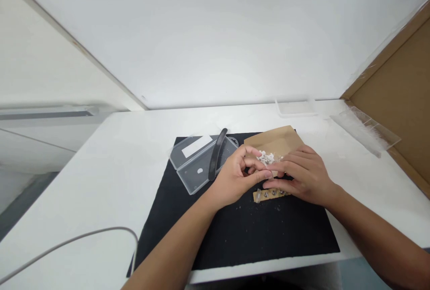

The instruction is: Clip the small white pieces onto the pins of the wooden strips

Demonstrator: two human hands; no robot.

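My left hand (240, 173) and my right hand (302, 176) meet over a black mat (201, 236) on a white table. My left fingers are curled in a pinch, and what they hold is too small to name. My right hand's fingers are stretched forward, lying over a brown paper sheet (278, 140) that carries a small heap of white bits (267, 158). Just below the hands lies a tan strip (265, 195) with several small round metal pieces on it.
An open clear plastic box (196, 162) with a dark curved handle-like object (217, 153) across it sits left of the hands. A clear tray (295, 107) and clear plastic bag (363, 126) lie at the back right, beside a brown board (399, 97). A grey cable (67, 240) runs front left.
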